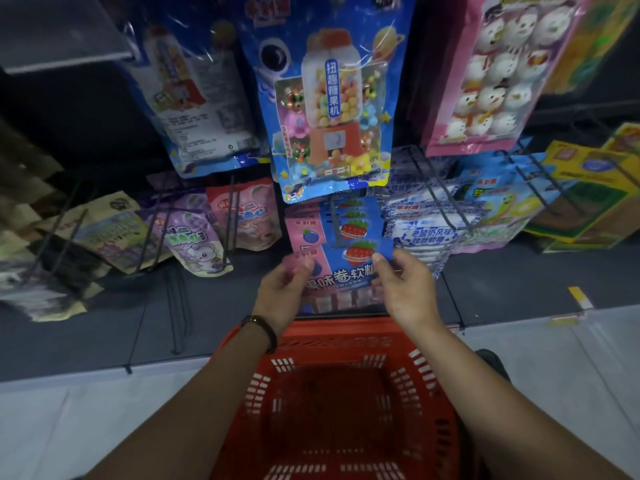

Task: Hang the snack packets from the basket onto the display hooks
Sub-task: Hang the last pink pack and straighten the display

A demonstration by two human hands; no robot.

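Both hands hold one snack packet (346,271) up in front of the display, a blue-and-pink packet printed with strawberries. The left hand (285,289) pinches its pink upper-left corner between thumb and curled fingers. The right hand (405,289) pinches the blue upper-right corner the same way. The packet spans the gap between the two hands, its top edge just above the fingertips and its lower part dropping behind the far rim of the red basket (263,393), which stands on the floor directly below.

Just above the packet a black wire display hook (335,220) juts forward, carrying matching hung packets (356,211) - whether the held packet's top is on the hook cannot be told. A large gumball-machine packet (329,105) hangs above that row, with a pink snowman packet (491,74) to its right. A dark bracelet (263,332) circles the left wrist.
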